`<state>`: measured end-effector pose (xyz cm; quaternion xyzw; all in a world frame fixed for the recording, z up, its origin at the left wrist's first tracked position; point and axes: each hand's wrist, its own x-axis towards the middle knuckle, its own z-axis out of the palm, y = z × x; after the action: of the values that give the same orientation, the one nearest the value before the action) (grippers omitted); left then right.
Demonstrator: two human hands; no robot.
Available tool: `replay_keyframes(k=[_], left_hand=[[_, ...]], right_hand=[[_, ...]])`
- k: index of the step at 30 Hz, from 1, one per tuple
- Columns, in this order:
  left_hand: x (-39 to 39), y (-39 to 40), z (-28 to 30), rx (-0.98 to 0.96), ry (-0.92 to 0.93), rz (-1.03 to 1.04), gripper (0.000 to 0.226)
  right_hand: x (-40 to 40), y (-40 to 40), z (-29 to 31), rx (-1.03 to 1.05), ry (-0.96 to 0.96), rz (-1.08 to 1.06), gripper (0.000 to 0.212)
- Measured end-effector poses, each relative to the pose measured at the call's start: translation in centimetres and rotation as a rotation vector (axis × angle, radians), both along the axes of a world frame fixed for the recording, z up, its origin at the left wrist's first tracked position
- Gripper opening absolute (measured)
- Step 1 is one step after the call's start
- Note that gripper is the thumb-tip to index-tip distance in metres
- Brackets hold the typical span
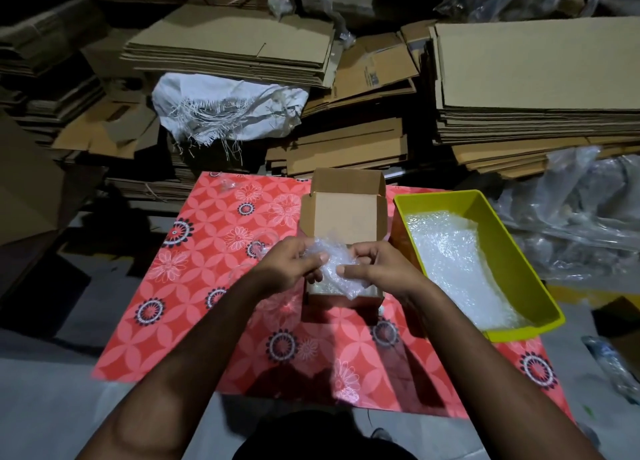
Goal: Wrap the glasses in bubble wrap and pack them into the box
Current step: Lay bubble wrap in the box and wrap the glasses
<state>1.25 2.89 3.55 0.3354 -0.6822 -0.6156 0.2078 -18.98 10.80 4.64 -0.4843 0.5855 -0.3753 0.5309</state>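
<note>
Both hands hold a bundle of bubble wrap [334, 269] just above the near end of a small open cardboard box [343, 213]. My left hand [294, 263] pinches the bundle's left side. My right hand [372, 267] grips its right side. Whether a glass is inside the bundle cannot be seen. More clear wrap shows inside the box under the bundle. Clear glasses [263, 246] stand faintly visible on the red floral mat [214, 269], left of my left hand. Another clear glass [228, 184] lies near the mat's far edge.
A yellow tray [519, 262] holding sheets of bubble wrap sits right of the box. Stacks of flattened cardboard [519, 88] and a white sack [225, 109] fill the back. Crumpled clear plastic [581, 217] lies at the right. A plastic bottle [613, 366] lies on the floor.
</note>
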Motion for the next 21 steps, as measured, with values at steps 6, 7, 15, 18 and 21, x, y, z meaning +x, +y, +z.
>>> replay_keyframes(k=[6, 7, 15, 18, 21], left_hand=[[-0.2, 1.2, -0.4, 0.127, 0.138, 0.241, 0.025], [-0.2, 1.3, -0.6, 0.127, 0.153, 0.275, 0.023], [0.3, 1.0, -0.8, 0.149, 0.249, 0.380, 0.019], [0.4, 1.3, -1.1, 0.195, 0.304, 0.388, 0.023], [0.8, 1.4, -1.4, 0.264, 0.347, 0.430, 0.019]], right_hand=[[0.8, -0.1, -0.3, -0.029, -0.129, -0.099, 0.018], [0.8, -0.2, -0.5, -0.022, -0.129, -0.097, 0.015], [2.1, -1.0, -1.4, -0.131, -0.255, -0.234, 0.017], [3.0, -1.1, -1.2, -0.111, -0.342, -0.273, 0.022], [3.4, -1.3, -1.2, -0.030, -0.493, -0.288, 0.019]])
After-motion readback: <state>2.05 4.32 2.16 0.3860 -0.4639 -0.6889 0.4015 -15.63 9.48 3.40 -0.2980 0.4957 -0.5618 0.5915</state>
